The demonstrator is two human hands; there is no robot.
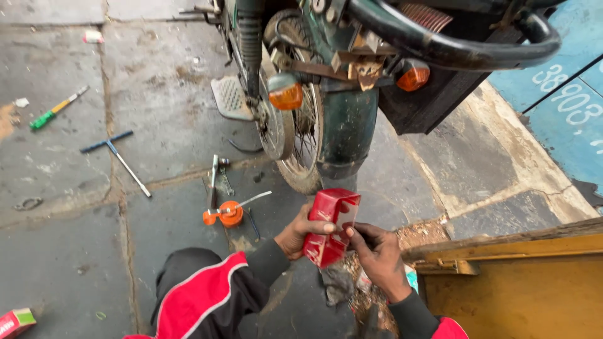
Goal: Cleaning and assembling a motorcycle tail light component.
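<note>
The fingers [326, 227] of the left hand [300, 233] wrap over the upper edge of a red plastic lamp cover [330, 227], thumb across its front, while the right hand [377, 251] pinches its lower right side, fingers narrowed on the rim; both hands grip it, which lets the hollow side be turned toward the eye. The cover sits in mid-air just below the rear wheel [301, 138] of a motorcycle, under the two orange indicator lamps [286, 94], close to where such a part would seem to belong. On the stone floor [63, 251] to the left lie an orange oil can [229, 213], a T-handle wrench [116, 154] and a green-handled screwdriver [53, 110], well apart but within reach.
</note>
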